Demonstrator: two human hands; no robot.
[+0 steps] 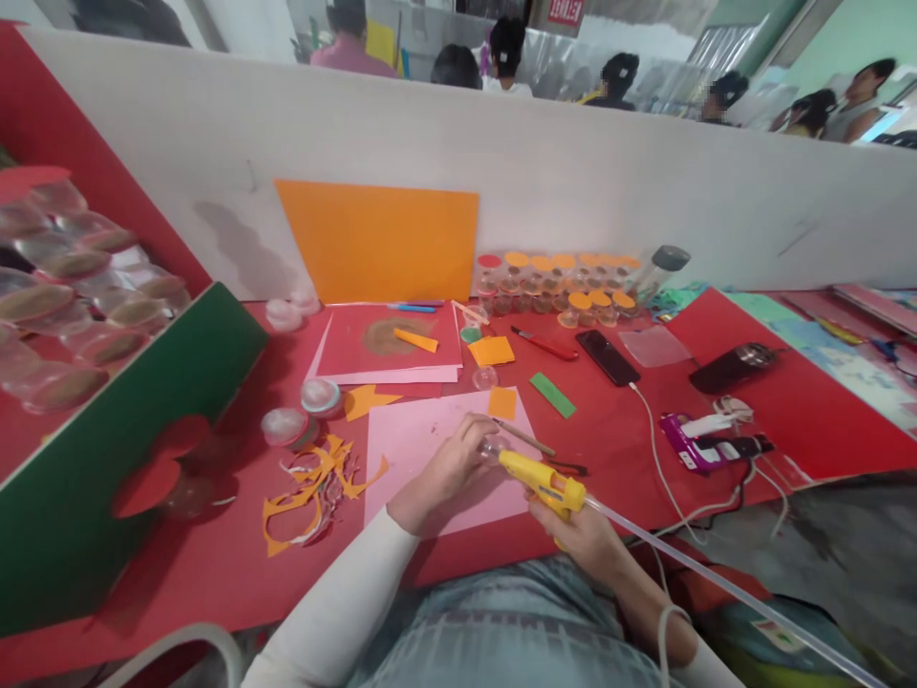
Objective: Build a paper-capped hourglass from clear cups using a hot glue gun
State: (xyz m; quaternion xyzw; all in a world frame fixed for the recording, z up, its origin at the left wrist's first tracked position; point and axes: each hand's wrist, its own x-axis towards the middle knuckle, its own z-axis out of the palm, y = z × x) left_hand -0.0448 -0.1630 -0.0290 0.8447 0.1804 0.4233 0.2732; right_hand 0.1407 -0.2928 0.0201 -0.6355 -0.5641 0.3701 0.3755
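**Yellow glue gun (543, 478) held at a small clear piece (490, 447)**

Viewing remotely through the head camera, I take clock directions from the glue gun. I find the right grip (584, 535) clenched round the handle at 5 o'clock, with the nozzle pointing to 10 o'clock. A clear rod (716, 577) extends from the gun's rear toward 4 o'clock.

I observe the left grip (462, 459) at 9 o'clock, its fingertips pinching the small clear piece directly ahead of the nozzle. I cannot tell whether nozzle and piece touch. Both are above a pink sheet (412, 444) on the red bench (215, 573).

I record surrounding items: orange cut scraps (330, 468) at 9 o'clock, an orange square (502, 403) at 11, a green strip (553, 395) at 12, a corded phone (607, 358) at 1, a dark flask (732, 368) at 2 and a purple power strip (684, 451) near 3.
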